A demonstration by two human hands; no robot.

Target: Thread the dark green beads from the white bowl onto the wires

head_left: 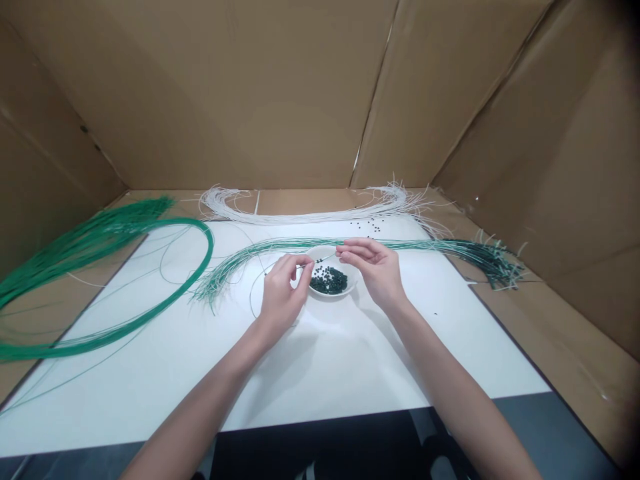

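Note:
My left hand is closed in a pinch on a thin strand over the left rim of a white bowl. Part of that strand loops down beside the hand toward the table. At the bowl's right rim, my right hand pinches the strand's other stretch between thumb and fingers, so it spans the gap above the bowl. Small dark green beads lie heaped in the bowl. One or two dark specks show near my left fingertips, too small to tell whether they are on the strand.
Behind the bowl runs a bundle of green strands with a dark right end. Further back lies a white strand bundle. A large green coil is at left. Loose beads dot the white sheet. Cardboard walls surround the table.

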